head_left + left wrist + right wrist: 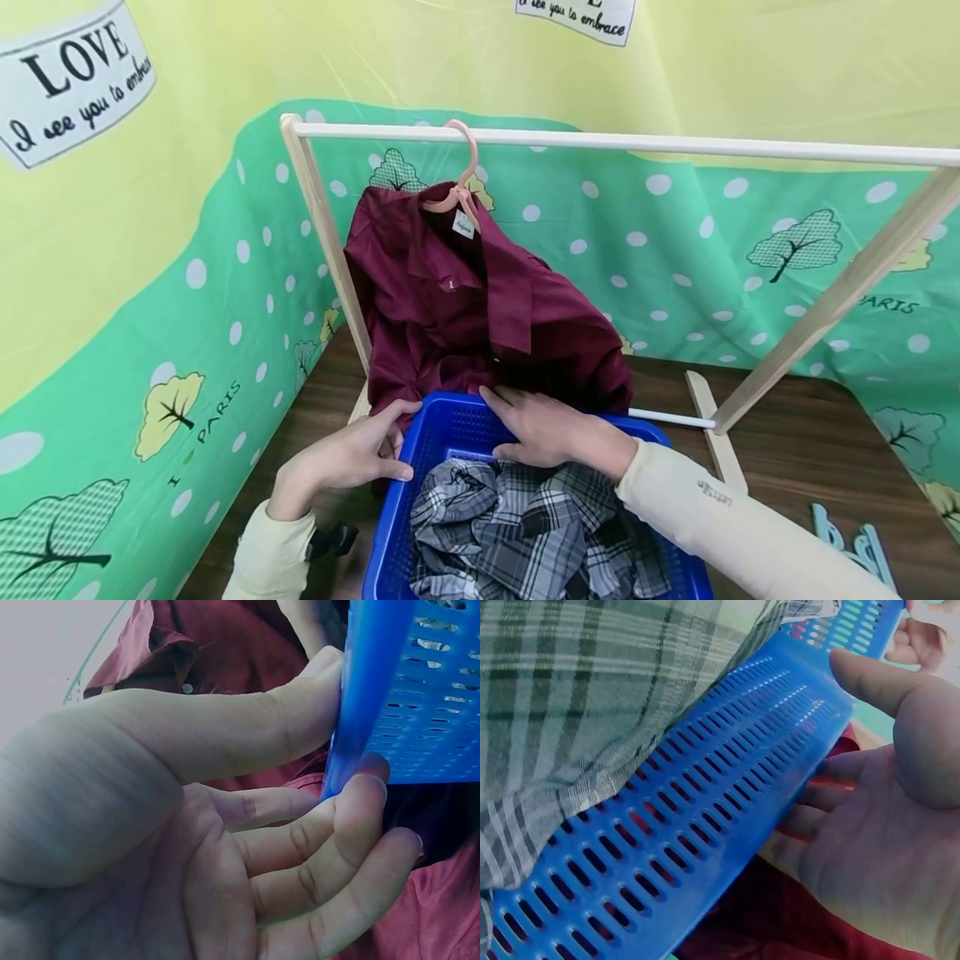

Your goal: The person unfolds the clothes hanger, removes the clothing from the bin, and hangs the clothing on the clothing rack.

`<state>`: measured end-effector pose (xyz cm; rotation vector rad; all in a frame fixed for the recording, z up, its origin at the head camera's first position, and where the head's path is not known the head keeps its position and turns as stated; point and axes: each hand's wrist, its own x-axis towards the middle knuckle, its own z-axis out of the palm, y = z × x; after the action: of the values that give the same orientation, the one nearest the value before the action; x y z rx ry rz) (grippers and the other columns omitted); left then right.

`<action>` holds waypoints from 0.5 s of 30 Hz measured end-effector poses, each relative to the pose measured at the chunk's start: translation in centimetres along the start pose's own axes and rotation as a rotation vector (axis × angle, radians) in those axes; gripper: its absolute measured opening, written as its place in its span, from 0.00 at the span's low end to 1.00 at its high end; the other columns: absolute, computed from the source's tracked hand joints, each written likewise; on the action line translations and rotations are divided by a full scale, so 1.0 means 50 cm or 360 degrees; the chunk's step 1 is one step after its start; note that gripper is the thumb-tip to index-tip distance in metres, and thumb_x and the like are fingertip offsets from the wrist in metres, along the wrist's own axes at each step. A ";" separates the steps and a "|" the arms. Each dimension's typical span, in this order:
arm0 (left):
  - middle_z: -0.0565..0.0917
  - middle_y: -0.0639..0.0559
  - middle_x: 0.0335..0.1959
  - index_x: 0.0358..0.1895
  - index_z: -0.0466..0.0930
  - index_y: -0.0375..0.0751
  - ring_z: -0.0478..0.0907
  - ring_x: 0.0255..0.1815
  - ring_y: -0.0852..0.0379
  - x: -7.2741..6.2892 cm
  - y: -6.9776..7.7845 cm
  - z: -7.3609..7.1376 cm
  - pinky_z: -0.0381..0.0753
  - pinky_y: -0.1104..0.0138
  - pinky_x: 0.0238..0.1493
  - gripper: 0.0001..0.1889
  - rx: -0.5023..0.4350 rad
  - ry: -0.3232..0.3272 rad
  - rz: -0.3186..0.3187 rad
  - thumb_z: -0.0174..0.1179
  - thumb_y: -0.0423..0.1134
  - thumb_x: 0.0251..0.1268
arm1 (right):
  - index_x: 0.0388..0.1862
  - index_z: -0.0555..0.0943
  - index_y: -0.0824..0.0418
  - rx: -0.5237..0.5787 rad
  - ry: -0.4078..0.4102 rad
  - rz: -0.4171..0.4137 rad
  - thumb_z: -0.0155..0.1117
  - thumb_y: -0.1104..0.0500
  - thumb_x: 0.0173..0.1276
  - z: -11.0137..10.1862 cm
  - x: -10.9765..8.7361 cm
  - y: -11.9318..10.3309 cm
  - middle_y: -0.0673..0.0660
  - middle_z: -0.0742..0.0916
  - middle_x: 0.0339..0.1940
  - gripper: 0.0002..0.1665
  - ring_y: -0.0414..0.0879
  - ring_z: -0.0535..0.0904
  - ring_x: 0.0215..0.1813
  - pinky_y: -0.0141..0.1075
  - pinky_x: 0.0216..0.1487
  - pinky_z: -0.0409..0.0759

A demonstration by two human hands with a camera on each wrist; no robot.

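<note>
A blue plastic basket (392, 533) with slotted walls stands in front of me, holding a crumpled grey plaid shirt (525, 525). At its far left corner my left hand (348, 454) grips the rim, thumb against the edge and fingers bent round the outside. My right hand (543, 429) straddles the far rim; its thumb is on the inner side, and the other fingers reach over the outside, as the right wrist view shows. Just behind the basket a maroon shirt (562, 333) hangs from a pink hanger (471, 158), its lower part hidden by the basket.
A white rail (675, 143) on wooden legs (832, 300) crosses above, with a lower white bar (671, 418) near the dark wooden surface (810, 425). Light-blue hangers (862, 550) lie at the right. Patterned cloth (225, 250) surrounds the back and left.
</note>
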<state>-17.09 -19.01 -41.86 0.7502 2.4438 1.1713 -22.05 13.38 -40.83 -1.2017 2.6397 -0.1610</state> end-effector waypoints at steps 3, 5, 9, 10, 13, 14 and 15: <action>0.80 0.57 0.34 0.82 0.64 0.31 0.76 0.36 0.64 0.001 0.002 0.002 0.78 0.68 0.41 0.42 -0.0007 -0.0001 -0.0001 0.78 0.35 0.70 | 0.91 0.56 0.67 -0.0009 -0.0014 0.0038 0.67 0.42 0.84 0.001 -0.011 -0.006 0.70 0.65 0.89 0.52 0.67 0.62 0.88 0.62 0.84 0.65; 0.81 0.57 0.33 0.82 0.64 0.32 0.77 0.37 0.64 0.000 0.003 0.002 0.79 0.68 0.41 0.43 -0.0009 0.0000 -0.0007 0.78 0.35 0.70 | 0.90 0.58 0.70 -0.0018 -0.0047 0.0061 0.69 0.45 0.84 -0.020 -0.027 -0.031 0.70 0.64 0.89 0.51 0.67 0.60 0.89 0.62 0.84 0.64; 0.81 0.57 0.33 0.82 0.64 0.32 0.77 0.37 0.64 -0.002 0.007 0.001 0.79 0.68 0.39 0.43 -0.0006 0.0008 -0.0021 0.78 0.34 0.69 | 0.91 0.57 0.68 -0.0014 -0.0090 0.0064 0.69 0.44 0.84 -0.028 -0.051 -0.045 0.69 0.60 0.91 0.52 0.65 0.55 0.91 0.62 0.86 0.60; 0.81 0.57 0.33 0.82 0.64 0.32 0.77 0.37 0.63 -0.002 0.007 0.001 0.79 0.68 0.39 0.43 -0.0006 0.0010 -0.0022 0.79 0.35 0.69 | 0.91 0.57 0.67 -0.0001 -0.0097 0.0061 0.69 0.44 0.84 -0.030 -0.059 -0.047 0.68 0.60 0.92 0.51 0.65 0.54 0.91 0.62 0.86 0.60; 0.81 0.56 0.33 0.82 0.64 0.32 0.77 0.37 0.63 -0.002 0.006 0.001 0.79 0.68 0.39 0.43 -0.0004 0.0009 -0.0018 0.78 0.35 0.69 | 0.91 0.58 0.67 0.0040 -0.0091 0.0026 0.69 0.44 0.84 -0.034 -0.086 -0.054 0.68 0.59 0.92 0.51 0.64 0.54 0.91 0.63 0.86 0.61; 0.81 0.56 0.34 0.82 0.64 0.32 0.77 0.37 0.63 -0.001 0.004 0.001 0.79 0.68 0.40 0.43 0.0000 0.0011 -0.0021 0.78 0.34 0.69 | 0.91 0.58 0.67 0.0058 -0.0084 0.0008 0.69 0.44 0.84 -0.035 -0.097 -0.056 0.67 0.60 0.92 0.51 0.64 0.55 0.91 0.63 0.85 0.61; 0.81 0.56 0.34 0.82 0.64 0.32 0.78 0.37 0.63 -0.001 0.003 0.002 0.79 0.68 0.40 0.43 0.0003 0.0011 -0.0025 0.78 0.34 0.69 | 0.91 0.58 0.66 0.0077 -0.0074 -0.0012 0.69 0.44 0.84 -0.036 -0.107 -0.058 0.67 0.60 0.92 0.51 0.64 0.56 0.91 0.63 0.85 0.62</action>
<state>-16.96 -18.92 -41.79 0.7274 2.4523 1.1677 -17.00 15.52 -37.63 -1.1852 2.5770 -0.1946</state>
